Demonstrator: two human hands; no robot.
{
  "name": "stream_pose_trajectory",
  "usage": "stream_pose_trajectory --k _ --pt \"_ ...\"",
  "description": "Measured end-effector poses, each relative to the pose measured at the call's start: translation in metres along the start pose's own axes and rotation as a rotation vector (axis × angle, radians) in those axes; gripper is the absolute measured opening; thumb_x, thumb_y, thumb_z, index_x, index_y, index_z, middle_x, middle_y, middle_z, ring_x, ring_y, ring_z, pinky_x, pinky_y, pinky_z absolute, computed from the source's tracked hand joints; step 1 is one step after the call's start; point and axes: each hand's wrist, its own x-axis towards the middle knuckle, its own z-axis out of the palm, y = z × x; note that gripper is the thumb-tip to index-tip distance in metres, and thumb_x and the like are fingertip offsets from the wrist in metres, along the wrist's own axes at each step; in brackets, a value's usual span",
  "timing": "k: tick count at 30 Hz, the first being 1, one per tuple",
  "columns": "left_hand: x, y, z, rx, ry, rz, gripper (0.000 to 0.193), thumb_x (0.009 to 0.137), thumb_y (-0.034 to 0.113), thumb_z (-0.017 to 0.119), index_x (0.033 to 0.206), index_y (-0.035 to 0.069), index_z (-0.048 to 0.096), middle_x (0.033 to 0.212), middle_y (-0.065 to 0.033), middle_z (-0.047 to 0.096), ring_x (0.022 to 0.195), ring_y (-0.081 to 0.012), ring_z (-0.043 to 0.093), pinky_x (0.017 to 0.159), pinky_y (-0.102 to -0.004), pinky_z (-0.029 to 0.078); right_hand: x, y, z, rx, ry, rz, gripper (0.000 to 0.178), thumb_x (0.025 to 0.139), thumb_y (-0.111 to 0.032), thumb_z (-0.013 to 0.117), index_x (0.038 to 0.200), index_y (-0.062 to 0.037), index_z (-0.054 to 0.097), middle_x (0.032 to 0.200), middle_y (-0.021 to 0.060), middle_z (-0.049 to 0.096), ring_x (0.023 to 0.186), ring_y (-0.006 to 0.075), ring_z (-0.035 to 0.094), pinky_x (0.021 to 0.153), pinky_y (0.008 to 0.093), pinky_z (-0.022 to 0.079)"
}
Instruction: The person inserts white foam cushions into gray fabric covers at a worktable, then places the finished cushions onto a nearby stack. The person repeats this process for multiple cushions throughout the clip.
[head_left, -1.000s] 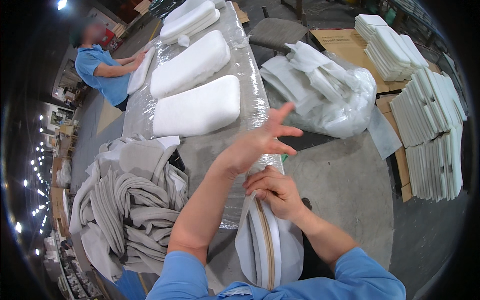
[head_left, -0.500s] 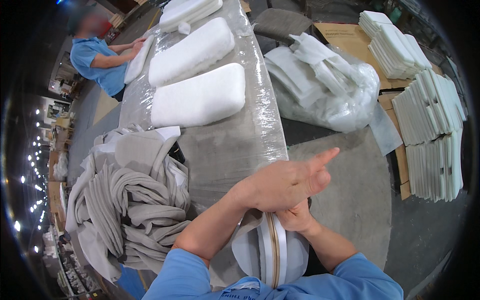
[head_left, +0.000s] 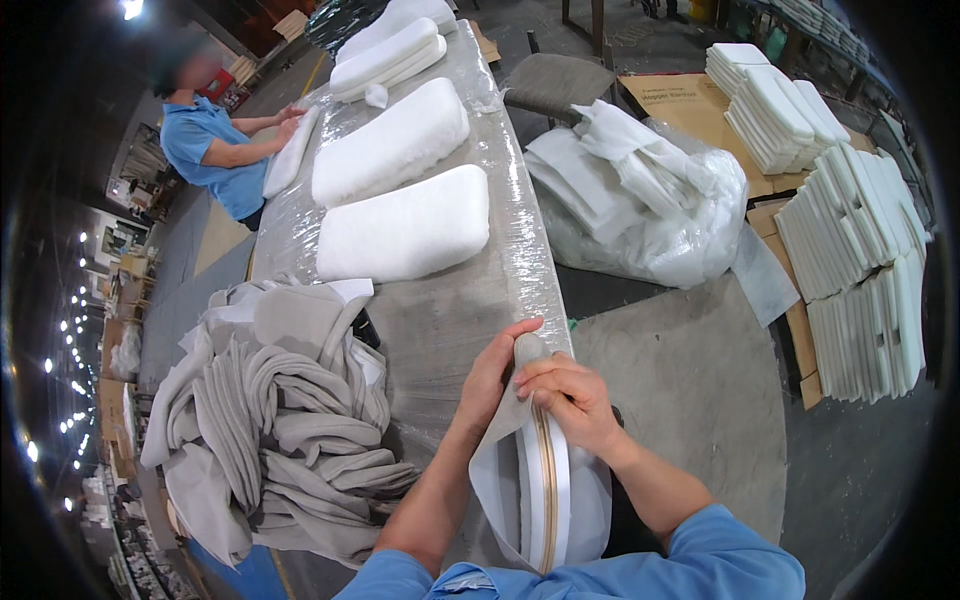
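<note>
In front of my body stands a grey and white cushion cover (head_left: 508, 470) with a tan zipper (head_left: 547, 490) along its upper edge. My right hand (head_left: 572, 398) is closed on the cover near its far end, fingers curled over the top beside the zipper. Against the left side of that same end lies my left hand (head_left: 487, 378), its fingers stretched out around the grey rounded tip; its thumb is hidden. A heap of grey fabric covers (head_left: 280, 420) lies on the table to the left of my left forearm.
White padded cushions (head_left: 405, 225) lie farther up the plastic-covered table (head_left: 430, 325). Across it, a person in a blue shirt (head_left: 205, 150) touches another white pad. To the right are a clear bag of white padding (head_left: 650, 220), stacked white foam pads (head_left: 860, 260) and a chair (head_left: 557, 85).
My left hand has drawn back left from across my right wrist to the cover's far end. My right hand has come up onto the cover's top. The view has shifted slightly.
</note>
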Motion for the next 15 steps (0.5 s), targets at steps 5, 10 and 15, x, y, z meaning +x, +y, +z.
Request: stream_pose_trajectory --k 5,10,15 --pt "-0.006 -0.010 0.011 0.028 0.043 0.043 0.064 0.113 0.055 0.040 0.155 0.007 0.046 0.135 -0.0079 0.061 0.121 -0.0153 0.057 0.106 -0.0303 0.044 0.009 0.001 -0.016 0.112 -0.063 0.010 0.012 0.099 -0.010 0.068 0.101 -0.0013 0.076 0.115 0.0080 0.076 0.094 0.0177 0.066 0.087 0.0318 0.052" --pt "0.000 0.000 0.014 0.021 0.007 -0.018 0.072 0.111 0.061 0.038 0.162 0.010 0.036 0.156 -0.0131 0.047 0.143 -0.0226 0.046 0.120 -0.0350 0.034 0.066 0.012 -0.047 0.258 0.094 0.329 0.037 0.110 -0.033 0.054 0.128 -0.0036 0.068 0.128 0.0076 0.070 0.113 0.0164 0.062 0.099 0.0319 0.049" --pt "0.042 0.018 0.008 -0.017 0.099 -0.056 0.080 0.111 0.063 0.032 0.170 0.012 0.013 0.170 -0.0189 0.025 0.157 -0.0282 0.026 0.127 -0.0394 0.022 0.111 0.033 -0.009 0.184 0.108 0.647 0.058 0.114 -0.049 0.041 0.158 -0.0119 0.045 0.145 0.0100 0.055 0.123 0.0177 0.049 0.111 0.0364 0.038"
